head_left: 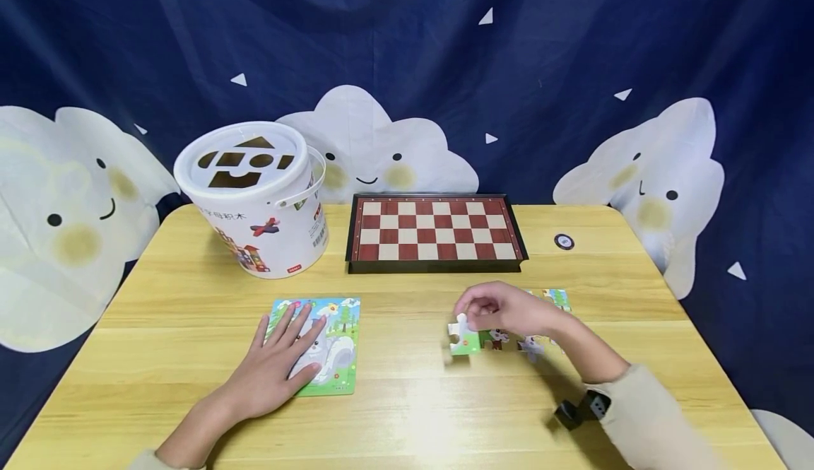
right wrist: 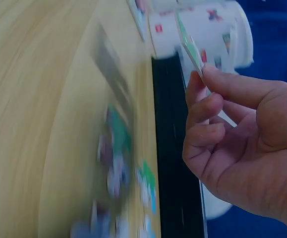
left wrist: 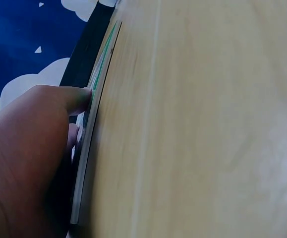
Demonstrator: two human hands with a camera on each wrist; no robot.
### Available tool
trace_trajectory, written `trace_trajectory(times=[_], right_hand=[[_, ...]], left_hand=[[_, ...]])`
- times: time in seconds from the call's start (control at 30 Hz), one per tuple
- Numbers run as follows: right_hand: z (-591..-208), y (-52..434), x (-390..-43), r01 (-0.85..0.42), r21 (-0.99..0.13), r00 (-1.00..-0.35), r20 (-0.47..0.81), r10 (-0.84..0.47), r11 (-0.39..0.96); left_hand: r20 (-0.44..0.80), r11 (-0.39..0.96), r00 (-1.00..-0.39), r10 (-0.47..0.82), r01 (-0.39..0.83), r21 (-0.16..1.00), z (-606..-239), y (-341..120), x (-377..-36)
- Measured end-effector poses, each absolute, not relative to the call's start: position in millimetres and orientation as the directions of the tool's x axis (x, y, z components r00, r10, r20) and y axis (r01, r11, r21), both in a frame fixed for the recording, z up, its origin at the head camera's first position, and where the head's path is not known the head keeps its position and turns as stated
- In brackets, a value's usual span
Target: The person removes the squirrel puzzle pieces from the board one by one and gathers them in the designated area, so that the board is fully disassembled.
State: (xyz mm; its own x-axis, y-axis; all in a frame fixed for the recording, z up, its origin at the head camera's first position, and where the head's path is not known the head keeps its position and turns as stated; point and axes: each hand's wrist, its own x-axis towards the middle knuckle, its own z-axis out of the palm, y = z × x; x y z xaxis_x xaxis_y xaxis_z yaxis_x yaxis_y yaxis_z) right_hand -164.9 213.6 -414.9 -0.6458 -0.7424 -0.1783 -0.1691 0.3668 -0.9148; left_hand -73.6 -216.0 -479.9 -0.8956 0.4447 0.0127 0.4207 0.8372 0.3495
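Note:
My left hand (head_left: pixel 280 362) lies spread with straight fingers on a square picture puzzle (head_left: pixel 343 371) showing a grey squirrel on green grass. In the left wrist view its thumb (left wrist: pixel 76 99) touches the board's edge. My right hand (head_left: pixel 502 307) pinches a jigsaw piece (head_left: pixel 467 341), green with white, between thumb and fingers. That piece is held above the table, its shadow just below. Further loose jigsaw pieces (head_left: pixel 531 346) lie under and behind the right hand, partly hidden by it; in the right wrist view they are blurred.
A white lidded bucket (head_left: pixel 280 244) with shape holes stands at the back left. A red-and-white chessboard (head_left: pixel 436 231) in a black frame sits at the back middle. Right of it lies a small dark round disc (head_left: pixel 564 242). A blue curtain (head_left: pixel 432 32) hangs behind the wooden table (head_left: pixel 407 420).

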Motion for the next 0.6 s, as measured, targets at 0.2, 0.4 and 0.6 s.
trace_trajectory(times=[0.2,0.4,0.6], right_hand=[[-413.7,255.3,-158.0,-0.150,-0.916,-0.655,-0.190,-0.732,0.372],[-415.6,294.1,-147.0,-0.148,-0.932,-0.612,-0.177,-0.771,0.332],[-421.7,326.5,-138.0,-0.135,-0.954,-0.568,-0.146,-0.810,0.267]], left_hand=[[0.020,0.833,-0.894,0.447,0.424,0.356,-479.0,-215.5,-73.4],[0.023,0.831,-0.894,0.447,0.425,0.358,-480.3,-214.7,-73.6],[0.017,0.834,-0.896,0.443,0.419,0.358,-479.5,-214.5,-73.4]])
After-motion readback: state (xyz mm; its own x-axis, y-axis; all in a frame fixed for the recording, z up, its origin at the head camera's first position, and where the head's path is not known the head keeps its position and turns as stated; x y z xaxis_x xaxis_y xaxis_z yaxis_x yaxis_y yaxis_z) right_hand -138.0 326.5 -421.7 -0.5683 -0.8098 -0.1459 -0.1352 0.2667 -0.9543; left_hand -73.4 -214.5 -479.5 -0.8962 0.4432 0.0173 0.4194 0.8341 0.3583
